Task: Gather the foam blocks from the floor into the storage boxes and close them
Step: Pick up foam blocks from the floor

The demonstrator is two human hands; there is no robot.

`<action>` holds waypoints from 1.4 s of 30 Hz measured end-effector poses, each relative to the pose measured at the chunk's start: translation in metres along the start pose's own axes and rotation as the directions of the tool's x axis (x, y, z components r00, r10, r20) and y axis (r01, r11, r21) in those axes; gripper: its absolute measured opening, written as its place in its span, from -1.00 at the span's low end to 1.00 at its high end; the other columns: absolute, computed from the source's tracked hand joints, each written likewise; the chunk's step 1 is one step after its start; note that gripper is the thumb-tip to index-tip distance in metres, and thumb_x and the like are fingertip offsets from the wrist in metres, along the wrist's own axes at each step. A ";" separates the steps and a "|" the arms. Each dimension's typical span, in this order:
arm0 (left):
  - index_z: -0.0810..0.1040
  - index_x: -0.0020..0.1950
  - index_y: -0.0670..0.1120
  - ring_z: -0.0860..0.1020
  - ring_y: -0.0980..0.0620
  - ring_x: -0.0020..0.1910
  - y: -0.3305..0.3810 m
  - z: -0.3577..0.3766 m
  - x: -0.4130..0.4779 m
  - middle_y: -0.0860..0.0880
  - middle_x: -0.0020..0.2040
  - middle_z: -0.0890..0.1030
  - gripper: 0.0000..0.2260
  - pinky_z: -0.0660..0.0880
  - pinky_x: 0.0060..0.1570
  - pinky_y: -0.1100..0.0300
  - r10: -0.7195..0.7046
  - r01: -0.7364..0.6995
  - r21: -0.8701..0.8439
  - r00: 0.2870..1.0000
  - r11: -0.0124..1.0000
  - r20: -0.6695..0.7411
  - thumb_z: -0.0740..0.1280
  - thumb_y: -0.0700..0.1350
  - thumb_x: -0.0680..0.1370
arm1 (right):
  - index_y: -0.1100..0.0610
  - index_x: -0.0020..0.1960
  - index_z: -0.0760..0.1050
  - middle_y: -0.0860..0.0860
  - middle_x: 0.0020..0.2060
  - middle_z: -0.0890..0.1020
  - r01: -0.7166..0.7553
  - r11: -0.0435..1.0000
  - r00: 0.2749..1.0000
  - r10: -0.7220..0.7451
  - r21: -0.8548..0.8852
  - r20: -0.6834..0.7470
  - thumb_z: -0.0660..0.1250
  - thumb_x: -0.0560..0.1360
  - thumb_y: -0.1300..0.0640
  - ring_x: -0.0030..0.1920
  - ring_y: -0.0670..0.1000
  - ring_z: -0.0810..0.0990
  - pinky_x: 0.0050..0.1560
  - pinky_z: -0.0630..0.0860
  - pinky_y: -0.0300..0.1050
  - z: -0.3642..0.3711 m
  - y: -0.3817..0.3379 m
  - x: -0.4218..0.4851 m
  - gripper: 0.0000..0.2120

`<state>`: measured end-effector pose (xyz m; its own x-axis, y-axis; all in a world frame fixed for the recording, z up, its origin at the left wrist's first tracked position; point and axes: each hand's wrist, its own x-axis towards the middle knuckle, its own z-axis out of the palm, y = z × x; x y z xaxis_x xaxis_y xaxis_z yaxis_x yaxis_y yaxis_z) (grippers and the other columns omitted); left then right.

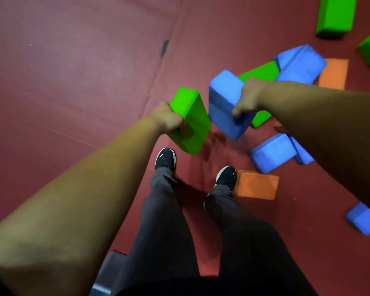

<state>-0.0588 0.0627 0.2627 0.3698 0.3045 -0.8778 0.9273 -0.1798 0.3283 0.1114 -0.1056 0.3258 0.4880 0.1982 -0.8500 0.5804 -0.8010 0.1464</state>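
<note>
While the person stands on the red mat (73, 82), the left hand (169, 119) grips a green block (192, 122) and the right hand (249, 99) grips a blue block (224, 103), both clear of the mat. Loose blocks (273, 153) lie scattered to the right; an orange block (257, 185) sits just beside the right shoe (226, 176).

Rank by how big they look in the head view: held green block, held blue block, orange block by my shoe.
1. green block and blue block, alike; both held nearer the camera.
2. orange block, smallest.
</note>
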 end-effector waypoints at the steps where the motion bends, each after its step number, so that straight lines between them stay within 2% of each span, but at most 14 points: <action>1: 0.37 0.37 -0.17 0.61 -0.15 0.03 0.001 -0.013 -0.017 -0.17 0.16 0.59 -0.31 0.62 -0.09 0.04 0.007 -0.008 -0.018 1.000 1.000 -0.023 0.59 -0.17 0.31 | 0.32 0.30 0.49 0.24 -0.03 0.54 0.015 1.000 1.000 -0.015 -0.007 -0.018 0.52 0.45 -0.14 -0.02 0.23 0.55 -0.03 0.47 -0.03 -0.014 -0.008 -0.017 -0.35; 2: 0.35 0.38 -0.17 0.60 -0.16 0.06 0.000 -0.026 -0.034 -0.17 0.16 0.58 -0.29 0.61 -0.03 0.02 0.018 -0.019 -0.033 0.999 0.999 -0.046 0.60 -0.16 0.32 | 0.30 0.41 0.36 0.27 0.09 0.54 0.008 1.000 0.999 -0.008 0.014 -0.040 0.56 0.41 -0.10 0.07 0.26 0.58 0.01 0.49 0.00 -0.026 -0.017 -0.032 -0.23; 4: 0.33 0.40 -0.18 0.58 -0.15 0.07 -0.004 -0.050 -0.066 -0.16 0.17 0.55 -0.28 0.56 -0.05 0.05 0.039 -0.047 -0.076 0.995 0.996 -0.093 0.61 -0.16 0.34 | 0.21 0.44 0.21 0.27 0.19 0.56 0.024 1.000 0.996 -0.023 0.015 -0.081 0.63 0.29 -0.05 0.13 0.30 0.60 0.07 0.55 0.06 -0.046 -0.038 -0.059 -0.08; 9: 0.30 0.37 -0.14 0.59 -0.16 0.11 -0.027 -0.093 -0.134 -0.13 0.17 0.55 -0.24 0.62 0.05 -0.01 -0.003 -0.051 -0.239 0.975 0.970 -0.223 0.64 -0.16 0.30 | 0.18 0.37 0.22 0.22 0.04 0.54 0.159 0.987 0.980 -0.161 -0.025 -0.118 0.64 0.24 -0.06 -0.01 0.28 0.58 0.05 0.58 0.11 -0.079 -0.096 -0.107 -0.11; 13: 0.26 0.49 -0.11 0.55 -0.13 0.11 -0.070 -0.101 -0.172 -0.11 0.17 0.53 -0.22 0.48 -0.06 0.11 -0.100 -0.028 -0.350 0.935 0.936 -0.341 0.58 -0.22 0.38 | 0.19 0.41 0.24 0.20 0.15 0.55 0.313 0.945 0.939 -0.323 -0.095 -0.120 0.64 0.24 -0.08 0.06 0.26 0.58 0.07 0.58 0.10 -0.081 -0.137 -0.115 -0.07; 17: 0.29 0.49 -0.09 0.56 -0.14 0.09 -0.119 -0.077 -0.217 -0.11 0.15 0.54 -0.24 0.44 -0.11 0.12 -0.215 0.023 -0.420 0.884 0.907 -0.415 0.58 -0.18 0.37 | 0.16 0.37 0.29 0.17 0.13 0.55 0.458 0.865 0.868 -0.485 -0.206 -0.106 0.65 0.21 -0.09 0.04 0.24 0.55 0.07 0.56 0.09 -0.071 -0.168 -0.135 -0.11; 23: 0.30 0.49 -0.06 0.58 -0.17 0.13 -0.193 -0.019 -0.291 -0.11 0.19 0.57 -0.15 0.50 -0.06 0.10 -0.372 0.099 -0.549 0.831 0.830 -0.413 0.65 -0.07 0.31 | 0.12 0.33 0.33 0.11 0.09 0.53 0.586 0.723 0.772 -0.635 -0.367 -0.020 0.64 0.26 -0.11 0.03 0.23 0.54 -0.01 0.52 0.04 -0.034 -0.220 -0.196 -0.20; 27: 0.32 0.45 -0.06 0.58 -0.16 0.14 -0.239 0.029 -0.340 -0.11 0.21 0.58 -0.20 0.53 0.00 0.07 -0.478 0.106 -0.672 0.783 0.733 -0.397 0.65 -0.03 0.32 | 0.14 0.31 0.38 0.11 0.07 0.54 0.647 0.604 0.704 -0.707 -0.465 0.061 0.64 0.30 -0.03 0.00 0.21 0.55 -0.10 0.45 0.00 0.008 -0.259 -0.247 -0.28; 31: 0.33 0.41 -0.10 0.59 -0.17 0.18 -0.292 0.086 -0.384 -0.12 0.22 0.58 -0.24 0.50 -0.01 0.09 -0.575 0.085 -0.789 0.733 0.608 -0.364 0.65 0.01 0.35 | 0.15 0.32 0.38 0.13 0.09 0.54 0.683 0.476 0.641 -0.754 -0.553 0.143 0.63 0.34 0.00 0.00 0.19 0.54 -0.08 0.46 0.01 0.074 -0.294 -0.303 -0.31; 36: 0.36 0.44 -0.08 0.55 -0.10 0.20 -0.362 0.166 -0.447 -0.06 0.24 0.54 -0.24 0.46 0.03 0.15 -0.675 0.038 -0.894 0.670 0.447 -0.309 0.64 0.07 0.37 | 0.18 0.34 0.41 0.14 0.09 0.57 0.693 0.321 0.586 -0.773 -0.645 0.245 0.63 0.32 -0.03 0.01 0.20 0.58 -0.08 0.51 0.02 0.178 -0.329 -0.376 -0.28; 39: 0.45 0.37 -0.05 0.58 -0.06 0.13 -0.408 0.224 -0.488 -0.02 0.22 0.60 -0.21 0.57 0.11 0.07 -0.712 0.014 -0.931 0.648 0.366 -0.270 0.65 0.16 0.24 | 0.19 0.34 0.42 0.13 0.07 0.56 0.689 0.219 0.557 -0.771 -0.691 0.311 0.64 0.31 -0.05 -0.01 0.19 0.56 -0.10 0.46 -0.02 0.248 -0.344 -0.423 -0.26; 42: 0.43 0.39 -0.05 0.58 -0.08 0.15 -0.450 0.287 -0.533 -0.03 0.23 0.59 -0.21 0.58 0.16 0.02 -0.769 -0.028 -0.969 0.602 0.246 -0.213 0.65 0.12 0.26 | 0.19 0.37 0.41 0.15 0.11 0.58 0.684 0.100 0.517 -0.765 -0.722 0.384 0.63 0.31 -0.07 0.03 0.19 0.57 -0.07 0.49 -0.01 0.323 -0.356 -0.474 -0.24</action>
<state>-0.6901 -0.2872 0.4830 -0.4785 0.5212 -0.7067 0.2740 0.8532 0.4438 -0.5368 -0.0966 0.5130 -0.4423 0.4984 -0.7456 0.8627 0.4638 -0.2017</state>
